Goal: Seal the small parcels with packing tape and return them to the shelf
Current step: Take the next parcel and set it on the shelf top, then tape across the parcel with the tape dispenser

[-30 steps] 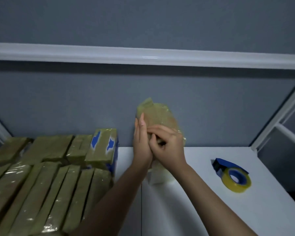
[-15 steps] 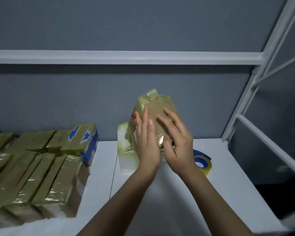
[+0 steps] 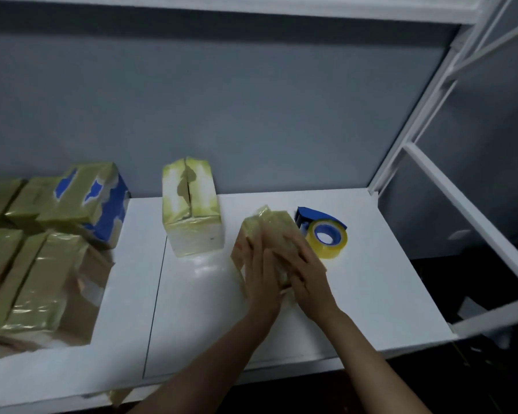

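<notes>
A small parcel (image 3: 269, 228) wrapped in yellowish tape rests on the white shelf (image 3: 371, 288), a little right of centre. My left hand (image 3: 259, 276) presses flat on its left side and my right hand (image 3: 307, 276) on its right side, both clasping it. Just beyond the parcel, on the right, lies a roll of yellow packing tape (image 3: 326, 239) in a blue dispenser. Another taped parcel (image 3: 190, 210) stands upright to the left, near the back wall. My hands hide the near end of the held parcel.
Several taped parcels (image 3: 36, 264) are stacked in rows on the left of the shelf, one with blue patches (image 3: 102, 201) at the back. A white shelf post and rails (image 3: 425, 121) rise on the right. The grey wall closes off the back.
The parcel went from raised in front of the wall down onto the shelf beside the tape roll. My hands came down with it and the view tilted downward.
</notes>
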